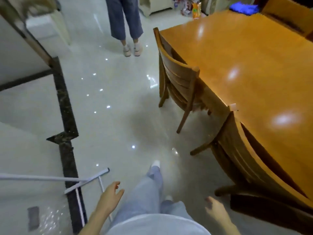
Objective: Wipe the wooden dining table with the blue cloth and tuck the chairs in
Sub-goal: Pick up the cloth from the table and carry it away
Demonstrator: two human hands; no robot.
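Floor: I see glossy pale tile (110, 82) with a dark marble strip (66, 102).
Light: bright spots (108, 106) mirror off it.

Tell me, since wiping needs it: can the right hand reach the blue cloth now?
Probably not: the blue cloth lies at the far end of the table; the right hand hangs open by the nearest chair.

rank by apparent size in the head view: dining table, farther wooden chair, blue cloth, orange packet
1. glossy wooden dining table
2. farther slatted wooden chair
3. crumpled blue cloth
4. orange packet
Last two are far off: real size unsure.
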